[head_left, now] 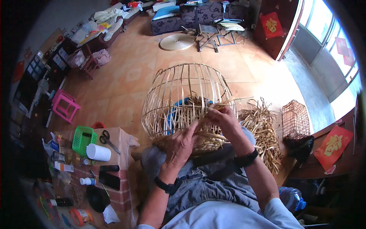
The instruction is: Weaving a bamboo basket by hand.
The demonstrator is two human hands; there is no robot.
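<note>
Basketwork in hand, seen from above through the head camera I monitor remotely. The large ribbed basket [209,144] lies across the lap, its tall, pale ribs spreading away over the tiled floor [126,89]. Done, as far as I can judge: the ribs are all in place and tied by thin hoops, and the part nearest the body carries a dense, straw-coloured weave. Apparently left: the strand at the hands has a loose end, and the far ribs stand bare (whether they are meant to be filled, I cannot tell). A heap of dry stalks [263,133] lies on the floor to the right of the basket, so I judge that material remains.

The grip: the right hand [225,119] is closed in a pinch, thumb against fingers, on a tan strand [228,102] whose end projects past the knuckles. The left hand [181,147] lies along the near weave, fingertips reaching toward the same strand; I cannot tell how far its fingers are parted or whether they clasp anything. On the counter [125,173] at left, scissors [108,141] lie beside a white cylinder [98,152], apart from both hands.
</note>
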